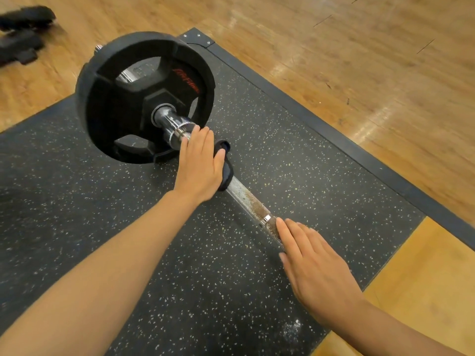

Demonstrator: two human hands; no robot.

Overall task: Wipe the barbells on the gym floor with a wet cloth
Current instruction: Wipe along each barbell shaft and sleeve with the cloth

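On the barbell, left hand flat atop dark cloth, right hand flat, fingers straight.

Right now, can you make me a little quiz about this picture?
1. True or false: the dark cloth lies under the left hand on the barbell shaft.
2. Which hand rests nearer the weight plate? A left, B right.
3. Fill in: the barbell lies on a speckled black rubber ____.

Key: 1 true. 2 A; the right hand rests further along the shaft. 3 mat.
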